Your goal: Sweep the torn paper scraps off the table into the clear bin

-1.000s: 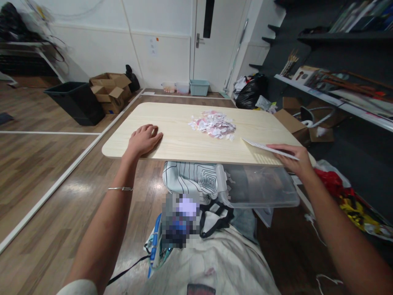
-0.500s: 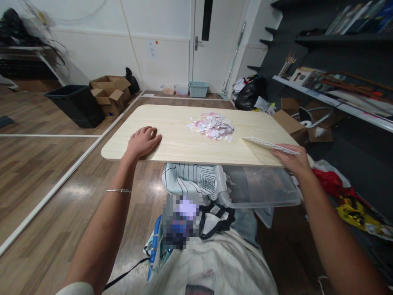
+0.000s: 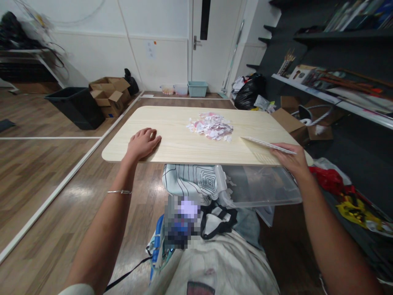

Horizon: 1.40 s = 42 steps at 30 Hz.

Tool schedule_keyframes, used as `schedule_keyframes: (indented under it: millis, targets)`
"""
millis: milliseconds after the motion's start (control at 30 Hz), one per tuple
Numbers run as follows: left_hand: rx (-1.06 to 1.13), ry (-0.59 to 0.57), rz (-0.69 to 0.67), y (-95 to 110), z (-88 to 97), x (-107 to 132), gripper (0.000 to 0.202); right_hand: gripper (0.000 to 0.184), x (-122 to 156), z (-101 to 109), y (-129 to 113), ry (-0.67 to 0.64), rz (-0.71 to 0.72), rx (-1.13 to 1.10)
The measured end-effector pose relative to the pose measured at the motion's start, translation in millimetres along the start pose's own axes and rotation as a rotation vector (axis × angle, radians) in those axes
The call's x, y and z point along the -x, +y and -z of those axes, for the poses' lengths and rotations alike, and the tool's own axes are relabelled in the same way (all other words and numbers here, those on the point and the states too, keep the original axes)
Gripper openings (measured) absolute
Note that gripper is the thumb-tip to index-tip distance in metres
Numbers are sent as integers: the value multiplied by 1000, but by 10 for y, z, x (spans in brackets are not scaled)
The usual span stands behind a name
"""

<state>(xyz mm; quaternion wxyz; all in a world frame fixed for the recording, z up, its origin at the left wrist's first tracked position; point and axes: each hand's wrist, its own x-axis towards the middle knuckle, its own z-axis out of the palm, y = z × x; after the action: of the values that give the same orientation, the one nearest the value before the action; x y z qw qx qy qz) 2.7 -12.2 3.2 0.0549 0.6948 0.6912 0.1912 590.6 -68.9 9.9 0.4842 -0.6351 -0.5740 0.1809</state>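
My left hand (image 3: 143,143) lies flat and open on the near left part of a light wooden table (image 3: 172,123). My right hand (image 3: 291,159) is at the table's near right edge, fingers closed on a thin white card (image 3: 265,144) held nearly level over the tabletop. A heap of small white and pink paper scraps (image 3: 211,125) sits mid-table, left of the card. A clear plastic bin (image 3: 260,185) rests under the table edge, on my lap.
Cardboard boxes (image 3: 109,94) and a black bin (image 3: 76,105) stand on the wooden floor at the left. A black rubbish bag (image 3: 250,92) and shelves (image 3: 334,98) with clutter line the right side. A white door (image 3: 211,41) is at the back.
The view has shifted slightly. The card in my right hand has dropped a little and lies flatter over the table. My left hand has stayed put.
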Motion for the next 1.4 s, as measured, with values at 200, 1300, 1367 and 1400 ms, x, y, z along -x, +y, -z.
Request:
schedule_keyframes:
  millis: [200,1300,1367,1400]
  targets:
    - [-15,-22,17,25,16,15,66,24,29,23,-100,-47,64,-4]
    - [0,4,-10,-22,-38,7,61,19,-306,-259,55,-61,92,-8]
    - [3,8,-10,-31,-42,2,61,17,-322,-266,40,-141,136,14]
    - [3,9,-10,-36,-43,-1,61,15,-322,-252,35,-177,154,28]
